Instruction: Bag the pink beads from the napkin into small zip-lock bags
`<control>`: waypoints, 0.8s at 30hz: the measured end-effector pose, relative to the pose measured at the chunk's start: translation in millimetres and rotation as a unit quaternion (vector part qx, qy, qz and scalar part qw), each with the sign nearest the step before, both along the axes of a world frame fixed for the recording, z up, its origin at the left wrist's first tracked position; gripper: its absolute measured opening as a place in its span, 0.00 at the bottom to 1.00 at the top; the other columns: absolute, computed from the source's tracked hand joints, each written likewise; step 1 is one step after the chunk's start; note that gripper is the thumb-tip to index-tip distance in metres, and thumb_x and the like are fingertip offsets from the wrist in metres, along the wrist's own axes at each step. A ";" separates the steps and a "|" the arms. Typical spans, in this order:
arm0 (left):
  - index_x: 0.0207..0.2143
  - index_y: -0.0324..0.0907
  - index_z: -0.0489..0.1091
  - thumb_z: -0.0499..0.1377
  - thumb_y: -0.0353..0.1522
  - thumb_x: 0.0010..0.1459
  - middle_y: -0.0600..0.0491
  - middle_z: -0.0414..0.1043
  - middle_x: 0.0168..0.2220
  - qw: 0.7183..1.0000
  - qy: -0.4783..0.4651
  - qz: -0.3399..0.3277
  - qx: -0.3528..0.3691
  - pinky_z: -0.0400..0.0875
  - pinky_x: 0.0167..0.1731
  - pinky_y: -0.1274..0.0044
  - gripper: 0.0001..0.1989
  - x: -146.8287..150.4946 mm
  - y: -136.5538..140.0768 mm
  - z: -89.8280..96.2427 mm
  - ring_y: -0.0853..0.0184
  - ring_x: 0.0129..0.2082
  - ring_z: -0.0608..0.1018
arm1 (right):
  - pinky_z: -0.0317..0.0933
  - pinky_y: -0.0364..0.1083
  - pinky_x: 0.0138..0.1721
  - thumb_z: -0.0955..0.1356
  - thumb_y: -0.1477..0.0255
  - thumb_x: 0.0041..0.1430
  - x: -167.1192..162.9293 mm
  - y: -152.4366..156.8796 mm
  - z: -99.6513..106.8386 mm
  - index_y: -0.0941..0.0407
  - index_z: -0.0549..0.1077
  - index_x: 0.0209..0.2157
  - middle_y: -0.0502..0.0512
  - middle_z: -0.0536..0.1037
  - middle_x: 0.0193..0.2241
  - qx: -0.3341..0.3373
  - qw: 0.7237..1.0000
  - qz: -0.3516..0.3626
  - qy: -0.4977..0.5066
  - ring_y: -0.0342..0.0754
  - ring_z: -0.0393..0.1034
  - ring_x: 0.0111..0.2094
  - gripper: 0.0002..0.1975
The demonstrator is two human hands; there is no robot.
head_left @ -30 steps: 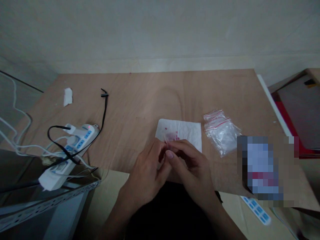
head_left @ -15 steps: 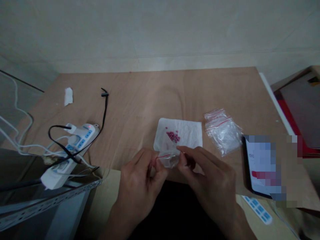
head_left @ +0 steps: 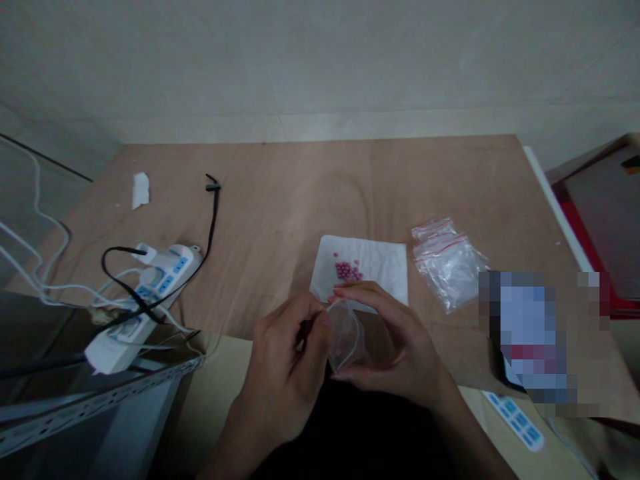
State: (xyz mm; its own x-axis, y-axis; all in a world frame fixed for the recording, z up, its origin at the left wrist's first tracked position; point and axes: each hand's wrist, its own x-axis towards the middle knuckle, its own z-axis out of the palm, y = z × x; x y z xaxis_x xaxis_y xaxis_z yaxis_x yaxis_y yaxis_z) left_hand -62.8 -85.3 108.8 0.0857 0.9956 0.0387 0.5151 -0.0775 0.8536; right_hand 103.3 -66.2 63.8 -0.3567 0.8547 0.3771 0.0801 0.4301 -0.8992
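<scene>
A small clear plastic bag [head_left: 346, 333] is held up between my hands at the table's near edge, its rim spread into a rounded shape. My left hand [head_left: 295, 357] pinches the bag's left side between thumb and forefinger. Curved around the other side is my right hand [head_left: 395, 337], fingers at the top edge and thumb at the bottom. Just beyond them lies a white sheet [head_left: 385, 267], partly covered by my right fingers. A cluster of small pink beads [head_left: 347, 271] rests on it, with a few loose ones around.
A stack of clear zip bags [head_left: 447, 263] with red strips lies right of the sheet. Farther right is a phone [head_left: 525, 333], partly blurred out. A power strip [head_left: 165, 277] with tangled cables, a black cable end [head_left: 214, 189] and a white scrap [head_left: 141, 191] are at left.
The bag has been turned and its mouth widened into a round opening. My right hand has moved from a pinch to spanning the bag; my left hand has shifted slightly right.
</scene>
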 end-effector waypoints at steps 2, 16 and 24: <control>0.22 0.44 0.59 0.51 0.31 0.62 0.60 0.60 0.18 1.000 -0.024 0.010 -0.007 0.55 0.17 0.78 0.14 -0.3 0.4 -0.4 0.73 0.17 0.61 | 0.68 0.54 0.51 0.77 0.68 0.45 -1.8 0.4 1.2 0.47 0.66 0.57 0.57 0.76 0.47 0.011 1.000 -0.001 0.003 0.53 0.72 0.49 0.37; 0.21 0.43 0.60 0.51 0.30 0.62 0.59 0.59 0.19 0.995 -0.089 0.018 -0.045 0.57 0.20 0.79 0.15 -1.5 4.6 0.1 0.73 0.20 0.64 | 0.70 0.48 0.41 0.75 0.70 0.48 -12.0 0.9 -0.6 0.49 0.70 0.55 0.54 0.76 0.40 0.004 0.997 -0.028 0.070 0.49 0.73 0.40 0.31; 0.25 0.42 0.68 0.53 0.33 0.61 0.57 0.67 0.24 0.955 -0.256 0.128 -0.080 0.64 0.29 0.78 0.11 4.4 13.0 -14.9 0.70 0.27 0.69 | 0.70 0.46 0.36 0.73 0.71 0.51 -0.4 8.7 8.2 0.52 0.71 0.53 0.54 0.76 0.37 0.062 0.997 -0.049 -0.008 0.47 0.73 0.37 0.26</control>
